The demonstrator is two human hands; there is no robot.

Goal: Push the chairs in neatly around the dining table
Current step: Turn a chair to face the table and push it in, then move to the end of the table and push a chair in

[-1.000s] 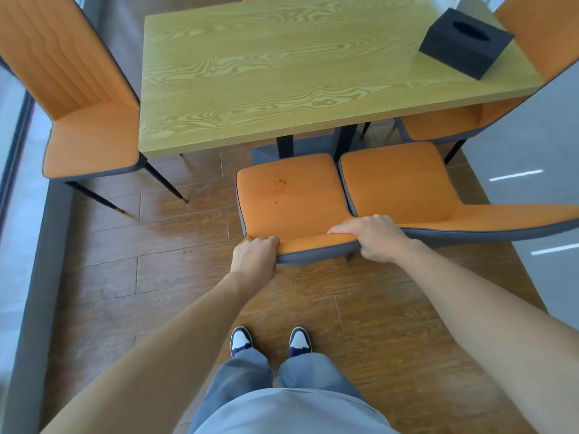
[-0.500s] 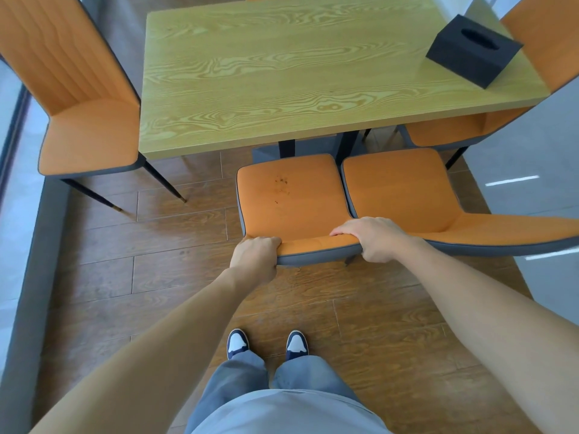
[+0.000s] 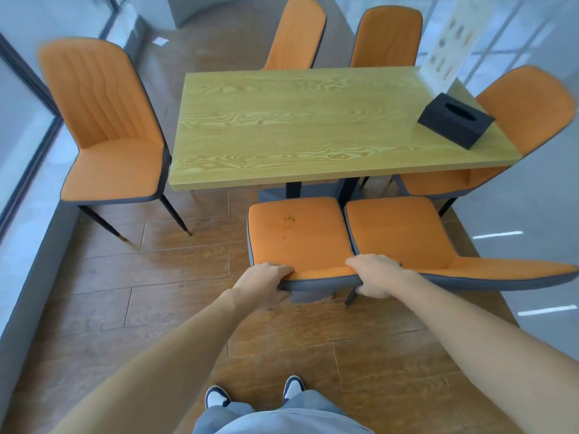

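An orange chair with grey trim (image 3: 297, 233) stands in front of me, its seat facing the wooden dining table (image 3: 313, 126). Its front edge sits just short of the table's near edge. My left hand (image 3: 266, 285) grips the left end of its backrest top, and my right hand (image 3: 374, 275) grips the right end. A second orange chair (image 3: 401, 230) stands touching it on the right. Another chair (image 3: 106, 126) stands at the table's left end, pulled out. One more (image 3: 517, 126) is at the right end, its seat partly under the table. Two chairs (image 3: 297, 32) (image 3: 387, 36) stand on the far side.
A black tissue box (image 3: 454, 123) sits on the table's right end, with an upright printed card (image 3: 448, 42) behind it. A glass wall with a grey sill (image 3: 28, 277) runs along the left. My feet (image 3: 253, 393) are on the wooden floor, and grey tile lies on the right.
My view has tilted up, so the far chairs and the whole table now show. Both hands stay on the chair's backrest, and the chair has hardly moved.
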